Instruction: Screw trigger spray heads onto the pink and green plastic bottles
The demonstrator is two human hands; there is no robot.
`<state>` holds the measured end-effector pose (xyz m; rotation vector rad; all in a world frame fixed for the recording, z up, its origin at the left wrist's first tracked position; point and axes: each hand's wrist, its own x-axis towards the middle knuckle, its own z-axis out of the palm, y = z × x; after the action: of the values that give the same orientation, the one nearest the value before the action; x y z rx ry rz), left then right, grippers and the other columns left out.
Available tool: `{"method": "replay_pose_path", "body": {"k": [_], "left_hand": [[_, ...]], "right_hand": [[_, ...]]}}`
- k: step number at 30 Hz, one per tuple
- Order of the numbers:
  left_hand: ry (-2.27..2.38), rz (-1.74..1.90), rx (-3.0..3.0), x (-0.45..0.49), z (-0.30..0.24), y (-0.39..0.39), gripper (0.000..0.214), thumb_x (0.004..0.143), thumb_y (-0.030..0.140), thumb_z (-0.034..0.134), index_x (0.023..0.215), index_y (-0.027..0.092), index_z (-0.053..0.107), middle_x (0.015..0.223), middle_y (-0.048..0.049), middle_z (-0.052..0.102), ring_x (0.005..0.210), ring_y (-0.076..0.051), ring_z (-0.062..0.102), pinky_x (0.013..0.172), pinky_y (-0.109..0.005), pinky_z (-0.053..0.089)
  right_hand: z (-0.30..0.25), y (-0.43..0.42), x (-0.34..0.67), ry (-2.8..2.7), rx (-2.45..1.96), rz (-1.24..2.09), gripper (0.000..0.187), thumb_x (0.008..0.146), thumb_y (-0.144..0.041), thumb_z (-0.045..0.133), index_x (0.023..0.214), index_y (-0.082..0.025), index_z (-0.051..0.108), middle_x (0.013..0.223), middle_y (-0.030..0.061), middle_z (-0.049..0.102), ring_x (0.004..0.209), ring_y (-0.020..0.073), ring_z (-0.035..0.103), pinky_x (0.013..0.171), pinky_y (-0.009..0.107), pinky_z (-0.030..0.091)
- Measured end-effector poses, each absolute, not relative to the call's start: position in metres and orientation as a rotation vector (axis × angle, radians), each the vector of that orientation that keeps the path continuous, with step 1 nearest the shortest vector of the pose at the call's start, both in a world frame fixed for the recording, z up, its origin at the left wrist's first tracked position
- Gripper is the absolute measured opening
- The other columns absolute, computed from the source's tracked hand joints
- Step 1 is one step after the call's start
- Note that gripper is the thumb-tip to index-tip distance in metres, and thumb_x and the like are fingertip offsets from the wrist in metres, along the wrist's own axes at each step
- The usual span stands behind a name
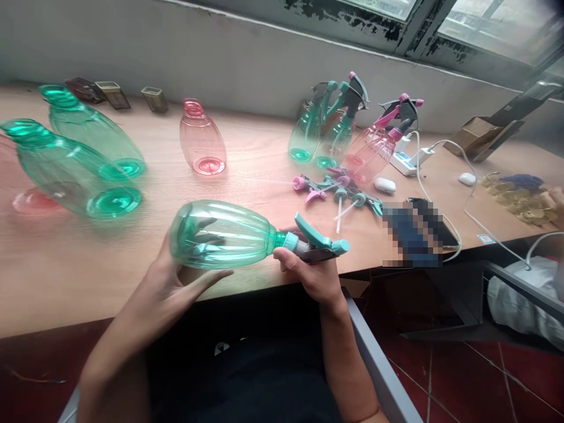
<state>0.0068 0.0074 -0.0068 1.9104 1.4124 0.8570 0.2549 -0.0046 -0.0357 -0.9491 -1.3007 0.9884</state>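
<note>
A clear green spray bottle (229,234) lies sideways in front of me, above the table's near edge, its base to the left. Its teal and grey trigger head (315,242) sits on the neck at the right. My left hand (176,273) cups the base end; the fingers show through the plastic behind it, and the thumb stretches out below. My right hand (315,273) closes around the neck and collar, thumb in front, other fingers mostly hidden. Loose pink and teal trigger heads (339,188) with tubes lie in a pile just beyond.
Open green bottles (88,158) stand at the left and a pink bottle (202,141) behind. Green bottles with triggers (335,138) and pink ones (374,150) stand at the back. White cables (467,153), an earbud case (385,185) and a cardboard box (476,138) are at the right.
</note>
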Motion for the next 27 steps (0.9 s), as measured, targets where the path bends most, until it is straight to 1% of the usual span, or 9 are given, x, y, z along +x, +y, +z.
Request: {"method": "replay_pose_path", "body": {"k": [2, 4, 7, 10, 14, 18, 20, 24, 27], "left_hand": [[1.376, 0.834, 1.868, 0.0077, -0.0022, 0.0056, 0.074, 0.082, 0.058, 0.075, 0.145, 0.030, 0.049, 0.127, -0.0045, 0.074, 0.117, -0.031, 0.070, 0.099, -0.039, 0.058], [1.350, 0.814, 1.858, 0.0078, 0.0019, 0.0038, 0.067, 0.082, 0.058, 0.076, 0.138, 0.028, 0.056, 0.123, -0.0046, 0.076, 0.115, -0.032, 0.071, 0.098, -0.040, 0.059], [1.327, 0.816, 1.828, 0.0059, 0.0037, 0.0016, 0.059, 0.085, 0.058, 0.073, 0.133, 0.026, 0.061, 0.129, -0.0065, 0.074, 0.121, -0.033, 0.068, 0.104, -0.042, 0.055], [1.281, 0.845, 1.789, 0.0038, 0.0018, 0.0005, 0.063, 0.088, 0.058, 0.069, 0.139, 0.025, 0.057, 0.137, -0.0094, 0.070, 0.131, -0.034, 0.063, 0.108, -0.043, 0.053], [1.228, 0.873, 1.770, 0.0048, 0.0005, -0.0004, 0.061, 0.091, 0.056, 0.068, 0.142, 0.025, 0.056, 0.140, -0.0102, 0.068, 0.136, -0.034, 0.059, 0.113, -0.043, 0.049], [1.188, 0.906, 1.760, 0.0065, 0.0019, -0.0013, 0.059, 0.092, 0.050, 0.070, 0.143, 0.028, 0.054, 0.147, -0.0068, 0.063, 0.139, -0.032, 0.056, 0.118, -0.043, 0.043], [1.174, 0.914, 1.757, 0.0063, 0.0024, -0.0019, 0.061, 0.091, 0.048, 0.072, 0.145, 0.031, 0.052, 0.149, -0.0045, 0.060, 0.141, -0.031, 0.054, 0.120, -0.042, 0.042], [1.163, 0.910, 1.728, 0.0047, 0.0021, -0.0028, 0.061, 0.091, 0.045, 0.073, 0.146, 0.033, 0.049, 0.146, -0.0025, 0.062, 0.138, -0.028, 0.057, 0.117, -0.039, 0.044], [1.161, 0.903, 1.721, 0.0042, 0.0020, -0.0028, 0.063, 0.091, 0.045, 0.074, 0.147, 0.034, 0.047, 0.147, -0.0027, 0.061, 0.139, -0.029, 0.056, 0.117, -0.039, 0.044]], "right_hand": [[-0.0347, -0.0056, 0.2554, -1.306, -0.962, 0.983, 0.034, 0.088, -0.036, 0.083, 0.117, -0.027, 0.070, 0.107, 0.0039, 0.071, 0.096, 0.0235, 0.070, 0.081, 0.036, 0.059], [-0.0337, -0.0066, 0.2556, -1.306, -0.986, 0.980, 0.032, 0.088, -0.036, 0.082, 0.115, -0.026, 0.070, 0.107, 0.0047, 0.071, 0.095, 0.0239, 0.070, 0.077, 0.035, 0.058], [-0.0334, -0.0082, 0.2552, -1.287, -0.991, 1.011, 0.032, 0.087, -0.036, 0.082, 0.114, -0.025, 0.069, 0.102, 0.0040, 0.070, 0.082, 0.0201, 0.069, 0.066, 0.031, 0.056], [-0.0351, -0.0097, 0.2549, -1.258, -0.977, 1.049, 0.034, 0.088, -0.034, 0.082, 0.118, -0.026, 0.068, 0.101, 0.0023, 0.070, 0.067, 0.0142, 0.063, 0.059, 0.028, 0.054], [-0.0382, -0.0111, 0.2557, -1.251, -0.970, 1.058, 0.037, 0.089, -0.031, 0.082, 0.123, -0.028, 0.067, 0.099, 0.0003, 0.070, 0.064, 0.0116, 0.060, 0.060, 0.027, 0.053], [-0.0384, -0.0124, 0.2567, -1.260, -0.987, 1.058, 0.033, 0.091, -0.030, 0.080, 0.121, -0.028, 0.067, 0.079, -0.0040, 0.066, 0.062, 0.0126, 0.060, 0.059, 0.026, 0.050], [-0.0374, -0.0130, 0.2567, -1.259, -1.000, 1.057, 0.033, 0.091, -0.030, 0.080, 0.121, -0.027, 0.066, 0.074, -0.0048, 0.065, 0.061, 0.0134, 0.061, 0.059, 0.026, 0.050], [-0.0357, -0.0136, 0.2559, -1.257, -1.024, 1.046, 0.033, 0.090, -0.030, 0.080, 0.119, -0.025, 0.067, 0.072, -0.0045, 0.066, 0.061, 0.0142, 0.062, 0.058, 0.026, 0.049], [-0.0356, -0.0134, 0.2553, -1.253, -1.022, 1.045, 0.031, 0.090, -0.030, 0.080, 0.118, -0.025, 0.067, 0.072, -0.0044, 0.066, 0.061, 0.0139, 0.062, 0.058, 0.026, 0.049]]}}
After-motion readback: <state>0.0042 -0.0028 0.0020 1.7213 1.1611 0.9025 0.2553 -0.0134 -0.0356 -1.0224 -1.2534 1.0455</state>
